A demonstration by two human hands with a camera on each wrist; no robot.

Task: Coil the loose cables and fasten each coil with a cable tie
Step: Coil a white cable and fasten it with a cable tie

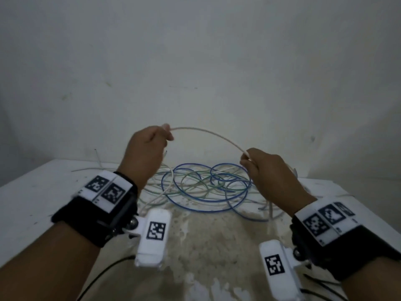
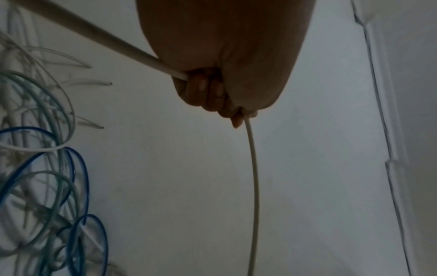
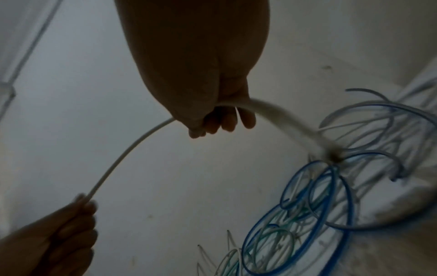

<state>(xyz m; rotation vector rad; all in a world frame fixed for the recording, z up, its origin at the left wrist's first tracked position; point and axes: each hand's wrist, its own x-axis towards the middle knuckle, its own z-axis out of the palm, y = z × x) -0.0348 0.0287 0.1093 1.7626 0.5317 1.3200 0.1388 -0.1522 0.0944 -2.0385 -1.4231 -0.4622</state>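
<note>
Evidently to free one strand for coiling, the left hand (image 1: 147, 146) and right hand (image 1: 263, 168) each pinch the white cable (image 1: 208, 132), arching it between them above the tangled cables (image 1: 206, 187) on the tabletop (image 1: 39, 192).

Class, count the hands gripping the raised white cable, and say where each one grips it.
2. The left hand grips the white cable at the arc's higher left end; the right hand grips its lower right end. No other hands are in view.
</note>
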